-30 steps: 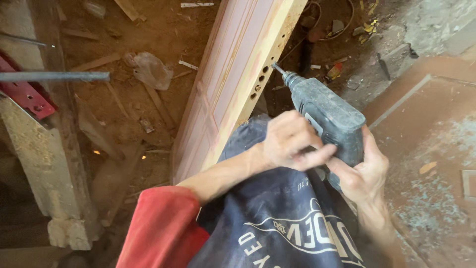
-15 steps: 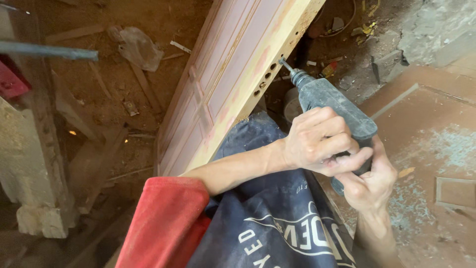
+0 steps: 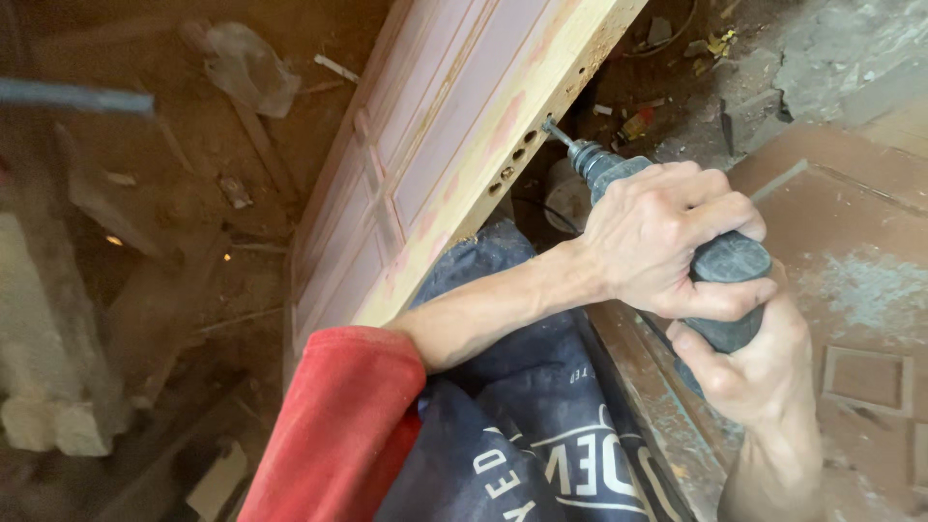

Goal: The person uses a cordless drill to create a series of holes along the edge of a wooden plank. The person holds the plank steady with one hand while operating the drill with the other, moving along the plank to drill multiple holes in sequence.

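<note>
Drilling into the narrow edge of a door (image 3: 454,126), at a row of holes (image 3: 517,155) already bored in the bare wood. Holds the drill (image 3: 725,261) two-handed. Wraps the left hand (image 3: 667,242) over the top of the body, fingers curled tight across it and thumb underneath. Clamps the right hand (image 3: 764,372) round the grip below, fingers closed; cannot tell whether a finger is on the trigger, hidden as it is under the left hand. Points the bit (image 3: 556,130) up and leftward at the upper end of the row, tip touching the wood or just into it; cannot tell how deep. Leans the door on a slant, panelled pink face to the left, pale edge facing the drill, lower end against a dark printed cloth (image 3: 522,425) at the lap, beside a red sleeve (image 3: 338,425).

By the look of it, mid-bore on one more hole in the row, not a finished set. Next calls for steady push along the line of the bit, square to the edge, with both grips firm against twist, and for spacing to match the holes beside it.

Around: dusty board (image 3: 851,222) to the right, wood scraps and a crumpled bag (image 3: 251,68) on the dirt floor to the left, a grey bar (image 3: 68,97) at the far left.
</note>
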